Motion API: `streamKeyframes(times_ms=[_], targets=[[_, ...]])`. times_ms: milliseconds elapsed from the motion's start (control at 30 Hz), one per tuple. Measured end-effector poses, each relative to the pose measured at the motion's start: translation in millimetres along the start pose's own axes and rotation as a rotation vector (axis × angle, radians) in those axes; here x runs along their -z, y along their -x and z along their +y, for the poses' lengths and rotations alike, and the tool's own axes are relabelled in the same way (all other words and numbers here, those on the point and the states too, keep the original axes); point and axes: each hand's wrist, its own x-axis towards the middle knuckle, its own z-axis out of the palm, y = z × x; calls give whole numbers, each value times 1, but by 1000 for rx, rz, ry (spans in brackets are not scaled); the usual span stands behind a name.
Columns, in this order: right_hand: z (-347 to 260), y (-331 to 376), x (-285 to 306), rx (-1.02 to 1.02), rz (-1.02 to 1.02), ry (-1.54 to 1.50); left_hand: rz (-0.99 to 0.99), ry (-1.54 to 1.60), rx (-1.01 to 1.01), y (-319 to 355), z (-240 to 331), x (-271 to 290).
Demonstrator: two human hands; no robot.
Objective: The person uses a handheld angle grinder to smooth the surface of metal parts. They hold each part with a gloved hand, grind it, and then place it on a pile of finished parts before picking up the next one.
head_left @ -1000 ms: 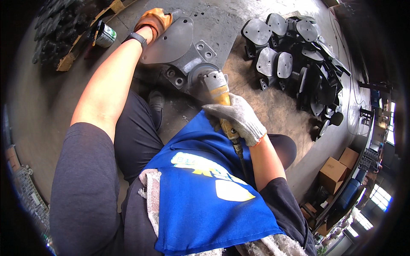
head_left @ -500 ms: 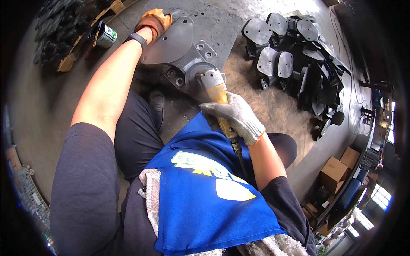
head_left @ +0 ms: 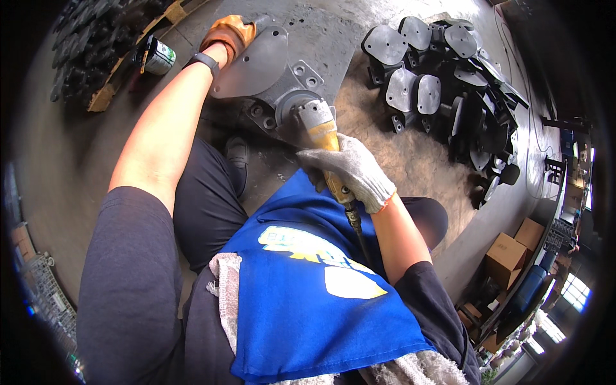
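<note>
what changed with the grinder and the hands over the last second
Very little. The right hand in its grey knit glove has kept its grip on the yellow angle grinder, whose head has crept slightly along the grey metal casting. The left hand in the orange glove stays pressed on the casting's far edge. The pile of dark castings and the can have not moved.

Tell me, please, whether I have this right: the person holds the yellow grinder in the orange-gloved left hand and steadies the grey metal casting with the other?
Not quite. The head view shows the yellow grinder in the right hand, which wears a grey knit glove. The orange-gloved left hand is the one steadying the grey metal casting.
</note>
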Motion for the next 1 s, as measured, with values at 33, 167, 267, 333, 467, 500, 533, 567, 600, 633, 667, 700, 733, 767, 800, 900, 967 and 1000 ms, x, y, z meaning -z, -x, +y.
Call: streamKeyframes(times_ms=[33,167,267,333,467,500,533,567,600,633,667,700,733,767,800,900,967,1000], targets=[[-2,2,0,-9,0,9,12,7,-9,0,-2,-2],[2,4,4,-3,19,18,9,2,7,-3,-4,-4],[3,1,1,-4,-19,55,17,8,-18,-4,-6,-8],[-1,1,-6,3,-29,95,17,10,-15,-4,-6,-8],[1,7,-6,-21,-33,92,24,39,0,-6,-8,-12],[4,10,-2,-34,-38,69,5,41,9,-4,-4,-8],[6,15,1,-23,5,41,-14,42,18,-1,0,-2],[10,21,3,-11,48,13,-35,44,26,1,4,1],[12,26,5,3,83,-13,-25,37,24,2,5,3],[16,30,11,56,87,-102,-15,29,23,3,6,4],[17,37,16,126,95,-159,-5,20,23,5,6,4],[16,43,21,154,126,-181,29,6,21,4,2,0],[14,49,25,187,152,-204,66,16,-19,4,-1,0],[13,56,28,232,182,-282,44,63,24,8,-3,-2],[13,62,31,277,212,-365,24,109,62,15,3,3],[29,71,38,474,246,-588,-93,176,152,35,14,28],[26,69,40,540,231,-768,-232,161,147,30,-4,19],[25,68,42,552,216,-883,-304,131,70,25,-17,7]])
